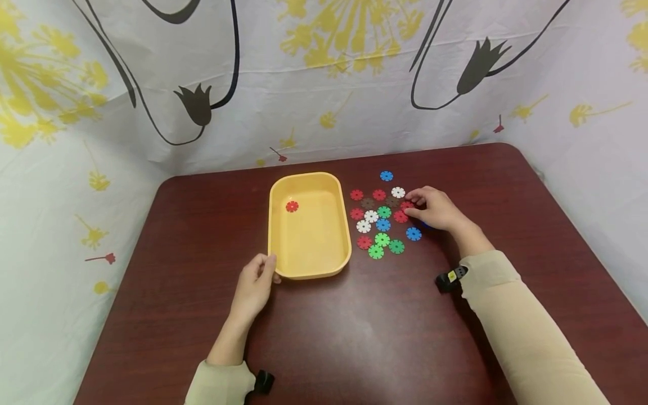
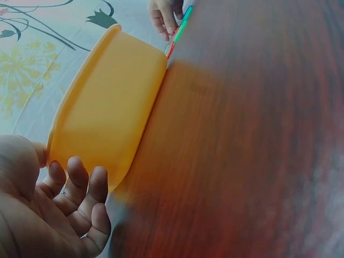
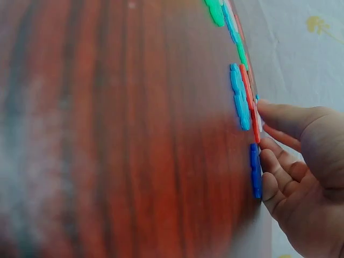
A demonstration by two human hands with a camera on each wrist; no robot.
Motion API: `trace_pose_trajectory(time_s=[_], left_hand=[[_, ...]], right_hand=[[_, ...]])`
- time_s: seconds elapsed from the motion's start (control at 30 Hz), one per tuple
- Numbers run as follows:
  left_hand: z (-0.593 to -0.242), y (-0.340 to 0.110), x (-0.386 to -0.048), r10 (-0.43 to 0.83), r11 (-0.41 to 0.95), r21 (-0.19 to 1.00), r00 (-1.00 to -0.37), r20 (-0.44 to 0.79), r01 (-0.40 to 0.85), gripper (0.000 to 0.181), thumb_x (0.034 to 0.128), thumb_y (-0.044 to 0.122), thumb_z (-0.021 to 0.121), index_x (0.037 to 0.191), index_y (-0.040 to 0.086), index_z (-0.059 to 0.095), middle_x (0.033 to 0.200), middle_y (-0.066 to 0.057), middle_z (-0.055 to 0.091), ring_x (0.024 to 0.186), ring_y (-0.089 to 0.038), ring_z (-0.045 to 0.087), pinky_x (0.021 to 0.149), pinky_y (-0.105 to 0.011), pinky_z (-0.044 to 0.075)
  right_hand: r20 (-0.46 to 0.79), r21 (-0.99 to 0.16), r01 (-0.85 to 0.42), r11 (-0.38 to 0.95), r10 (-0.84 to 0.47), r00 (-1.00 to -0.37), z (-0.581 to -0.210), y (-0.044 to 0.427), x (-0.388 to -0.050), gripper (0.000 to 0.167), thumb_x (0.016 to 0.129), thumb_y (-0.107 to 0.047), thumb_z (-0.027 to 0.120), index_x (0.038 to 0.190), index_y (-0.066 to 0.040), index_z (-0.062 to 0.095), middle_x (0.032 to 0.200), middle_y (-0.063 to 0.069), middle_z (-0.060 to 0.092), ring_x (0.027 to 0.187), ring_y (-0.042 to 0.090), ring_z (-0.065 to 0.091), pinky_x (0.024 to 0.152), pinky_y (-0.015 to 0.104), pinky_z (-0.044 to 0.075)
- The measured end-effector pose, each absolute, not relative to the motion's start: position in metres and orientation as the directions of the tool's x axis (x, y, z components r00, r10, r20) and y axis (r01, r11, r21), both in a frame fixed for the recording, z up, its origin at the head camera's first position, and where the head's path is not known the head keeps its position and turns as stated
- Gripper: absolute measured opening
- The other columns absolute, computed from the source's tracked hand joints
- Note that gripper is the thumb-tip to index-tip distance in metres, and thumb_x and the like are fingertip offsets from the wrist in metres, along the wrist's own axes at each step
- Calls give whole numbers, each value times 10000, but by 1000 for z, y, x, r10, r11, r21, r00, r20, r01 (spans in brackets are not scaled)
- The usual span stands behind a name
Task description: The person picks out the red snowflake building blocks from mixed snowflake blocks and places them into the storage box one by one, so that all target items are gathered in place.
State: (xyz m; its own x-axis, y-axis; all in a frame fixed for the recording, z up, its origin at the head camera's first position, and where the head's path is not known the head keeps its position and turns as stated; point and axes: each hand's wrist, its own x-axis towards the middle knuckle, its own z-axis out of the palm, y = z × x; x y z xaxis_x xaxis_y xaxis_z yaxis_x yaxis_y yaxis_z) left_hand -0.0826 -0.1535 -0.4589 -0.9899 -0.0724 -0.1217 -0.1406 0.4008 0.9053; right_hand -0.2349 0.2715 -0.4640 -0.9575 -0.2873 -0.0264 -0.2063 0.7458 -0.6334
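Note:
The yellow tray lies on the table with one red disc inside. At its near left corner my left hand grips the rim, thumb on top; in the left wrist view the fingers of that hand curl against the tray's outer wall. My right hand is over the right side of the flat notched discs, thumb and forefinger apart around a red disc. Whether they touch it is unclear. In the right wrist view the hand is beside red and blue discs.
Right of the tray lie several discs, among them white, green, brown and blue. One blue disc lies farther back. Patterned cloth hangs behind the dark red table.

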Motion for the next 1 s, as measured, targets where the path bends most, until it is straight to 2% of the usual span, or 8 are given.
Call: trace_pose_trajectory(time_s=[0.27,0.5,0.8,1.0], left_hand=[[-459,-154,-82,-73,410,901,-989,-126,-145,416,1074,424,477,901,61,585,769,-71,666,753,-218,604,670,-295,433],[-461,-154,-83,-75,404,903,-990,-123,-143,428,1074,434,468,909,59,594,770,-79,666,731,-232,584,650,-294,422],[-462,-154,-83,-75,396,906,-988,-131,-150,427,1073,440,469,911,66,598,774,-87,666,739,-246,590,657,-295,430],[-462,-155,-84,-73,402,905,-990,-122,-141,426,1076,427,469,917,54,599,773,-91,666,745,-237,599,660,-294,437]], right_hand=[[-64,-595,-211,776,-307,-950,-461,271,-236,290,969,-113,692,1199,53,629,1121,224,551,1041,373,540,930,535,477],[-115,-586,-196,786,-320,-940,-460,271,-242,300,971,-114,687,1173,73,570,1124,237,515,1031,372,504,938,525,456],[-92,-623,-185,760,-306,-948,-462,272,-241,296,947,-146,734,1041,-14,486,961,157,542,837,279,487,748,400,419],[-79,-631,-184,754,-299,-951,-464,276,-240,361,949,-180,736,1173,-11,508,974,150,592,787,263,511,736,398,438]])
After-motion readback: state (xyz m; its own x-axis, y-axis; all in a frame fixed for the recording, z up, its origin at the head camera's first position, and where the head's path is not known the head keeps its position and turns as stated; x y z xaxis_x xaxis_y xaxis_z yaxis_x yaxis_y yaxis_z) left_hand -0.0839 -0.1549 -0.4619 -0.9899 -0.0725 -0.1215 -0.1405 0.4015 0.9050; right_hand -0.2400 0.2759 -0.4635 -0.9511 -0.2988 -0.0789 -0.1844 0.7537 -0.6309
